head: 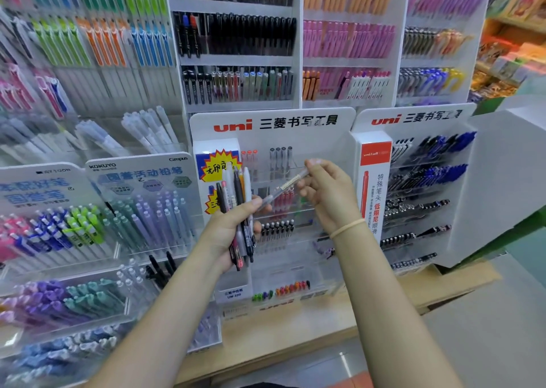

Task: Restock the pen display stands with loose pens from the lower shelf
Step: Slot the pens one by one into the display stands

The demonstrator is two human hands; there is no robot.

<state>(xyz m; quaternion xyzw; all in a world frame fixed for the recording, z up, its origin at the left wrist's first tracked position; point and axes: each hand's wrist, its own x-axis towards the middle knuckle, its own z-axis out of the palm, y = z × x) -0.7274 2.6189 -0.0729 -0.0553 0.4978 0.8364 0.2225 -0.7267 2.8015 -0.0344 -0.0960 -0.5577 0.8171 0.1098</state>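
We grip the spare pens upright in the left hand at frame centre, freeing the right hand to pinch one clear pen, probably for the uni stand behind.

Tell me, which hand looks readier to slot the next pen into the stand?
Probably the right hand: it pinches a single clear pen near the uni stand, while the left hand grips the pen bundle.
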